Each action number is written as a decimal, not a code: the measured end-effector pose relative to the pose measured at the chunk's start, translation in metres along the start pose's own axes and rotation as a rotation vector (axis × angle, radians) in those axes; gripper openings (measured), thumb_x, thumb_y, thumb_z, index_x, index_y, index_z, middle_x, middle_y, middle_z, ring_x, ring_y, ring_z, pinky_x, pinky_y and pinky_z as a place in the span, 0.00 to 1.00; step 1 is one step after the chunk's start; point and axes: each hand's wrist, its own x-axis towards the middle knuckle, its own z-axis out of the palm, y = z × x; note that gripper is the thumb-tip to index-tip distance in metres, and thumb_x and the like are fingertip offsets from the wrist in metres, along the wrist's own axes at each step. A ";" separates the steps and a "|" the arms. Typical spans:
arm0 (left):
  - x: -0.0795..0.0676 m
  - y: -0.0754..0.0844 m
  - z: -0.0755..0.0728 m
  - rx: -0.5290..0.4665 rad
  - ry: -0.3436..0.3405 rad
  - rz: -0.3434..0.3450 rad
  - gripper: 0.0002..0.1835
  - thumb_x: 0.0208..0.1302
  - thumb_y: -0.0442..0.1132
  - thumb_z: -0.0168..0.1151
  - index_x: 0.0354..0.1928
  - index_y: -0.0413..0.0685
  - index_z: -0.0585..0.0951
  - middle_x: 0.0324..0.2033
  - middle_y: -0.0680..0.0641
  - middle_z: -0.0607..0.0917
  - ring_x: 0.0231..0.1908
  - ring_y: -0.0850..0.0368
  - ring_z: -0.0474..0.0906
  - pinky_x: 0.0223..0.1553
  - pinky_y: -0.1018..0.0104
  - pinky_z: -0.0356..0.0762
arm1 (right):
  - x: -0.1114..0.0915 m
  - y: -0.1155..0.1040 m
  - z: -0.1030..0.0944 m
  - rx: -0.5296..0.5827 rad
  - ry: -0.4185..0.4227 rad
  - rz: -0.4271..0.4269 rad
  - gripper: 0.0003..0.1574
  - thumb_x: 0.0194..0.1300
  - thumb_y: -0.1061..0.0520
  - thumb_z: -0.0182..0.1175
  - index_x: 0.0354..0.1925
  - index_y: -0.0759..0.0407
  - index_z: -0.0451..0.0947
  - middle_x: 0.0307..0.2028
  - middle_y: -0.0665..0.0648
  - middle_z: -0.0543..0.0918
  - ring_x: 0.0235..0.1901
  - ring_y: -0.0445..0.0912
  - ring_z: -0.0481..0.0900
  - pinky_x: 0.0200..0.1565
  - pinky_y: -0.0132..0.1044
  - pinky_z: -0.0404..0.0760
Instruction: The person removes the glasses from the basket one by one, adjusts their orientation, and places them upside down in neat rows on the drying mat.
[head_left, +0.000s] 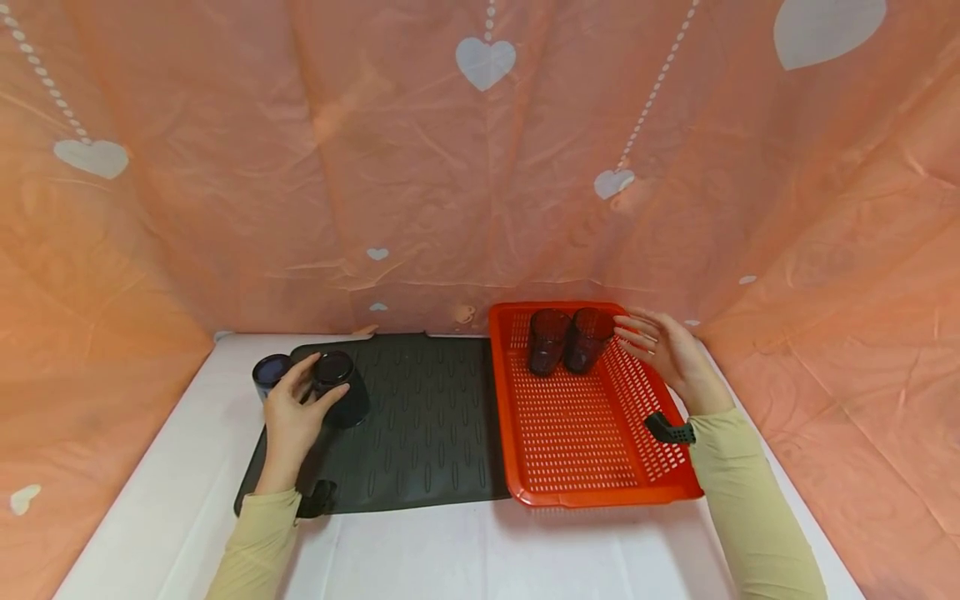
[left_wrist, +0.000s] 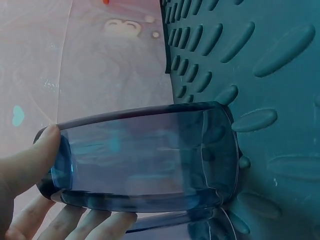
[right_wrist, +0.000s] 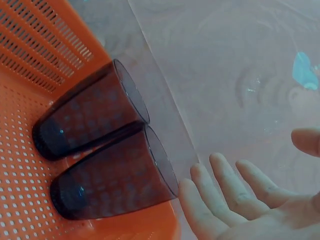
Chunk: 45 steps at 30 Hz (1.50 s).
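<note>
My left hand (head_left: 291, 421) grips a dark blue drinking glass (head_left: 347, 404) near its narrow base, thumb on one side and fingers on the other. That glass is upside down, its wide rim down at the ridged mat, as the left wrist view shows. Close beside it, partly behind the fingers, is a second blue glass (head_left: 270, 369). My right hand (head_left: 671, 350) is held with fingers extended and nothing in it, fingertips right by the rim of a glass (right_wrist: 115, 175) in the basket. Another glass (right_wrist: 90, 110) leans alongside; both have their mouths upward.
The dark ridged drying mat (head_left: 427, 417) lies on the left of the white table (head_left: 420, 550). An orange perforated basket (head_left: 577, 498) stands at its right end, overlapping the mat's edge in the head view. A peach curtain (head_left: 420, 183) with hearts hangs behind and at both sides.
</note>
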 end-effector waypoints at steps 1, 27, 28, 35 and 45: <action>0.000 -0.001 0.000 -0.001 0.008 -0.004 0.35 0.52 0.32 0.73 0.65 0.44 0.72 0.60 0.35 0.72 0.60 0.37 0.68 0.56 0.43 0.68 | 0.000 0.000 -0.001 -0.007 0.002 -0.003 0.19 0.78 0.51 0.40 0.50 0.50 0.77 0.53 0.56 0.78 0.56 0.51 0.74 0.62 0.42 0.67; -0.003 -0.005 0.016 0.091 0.225 0.093 0.33 0.45 0.37 0.78 0.57 0.41 0.79 0.50 0.38 0.81 0.47 0.42 0.78 0.45 0.42 0.77 | 0.032 0.006 -0.007 -0.194 0.124 -0.053 0.17 0.76 0.51 0.44 0.55 0.53 0.73 0.47 0.43 0.79 0.62 0.54 0.62 0.67 0.46 0.55; -0.003 -0.005 0.016 0.094 0.222 0.093 0.33 0.46 0.37 0.78 0.57 0.41 0.79 0.49 0.38 0.81 0.47 0.42 0.78 0.45 0.42 0.77 | 0.033 0.007 -0.006 -0.202 0.130 -0.053 0.18 0.76 0.50 0.45 0.57 0.55 0.72 0.47 0.42 0.78 0.62 0.54 0.62 0.67 0.46 0.55; -0.004 -0.008 0.015 0.078 0.199 0.088 0.33 0.47 0.37 0.78 0.58 0.42 0.78 0.48 0.37 0.81 0.47 0.43 0.78 0.46 0.42 0.77 | 0.043 0.010 -0.005 -0.283 0.124 -0.041 0.28 0.76 0.51 0.45 0.66 0.64 0.61 0.47 0.42 0.77 0.62 0.54 0.62 0.66 0.46 0.56; -0.004 -0.010 0.014 0.075 0.192 0.092 0.33 0.47 0.36 0.77 0.58 0.41 0.77 0.50 0.37 0.80 0.48 0.42 0.77 0.46 0.41 0.76 | 0.057 0.018 0.001 -0.429 0.119 0.025 0.36 0.77 0.50 0.41 0.72 0.69 0.48 0.69 0.68 0.54 0.67 0.59 0.55 0.68 0.51 0.51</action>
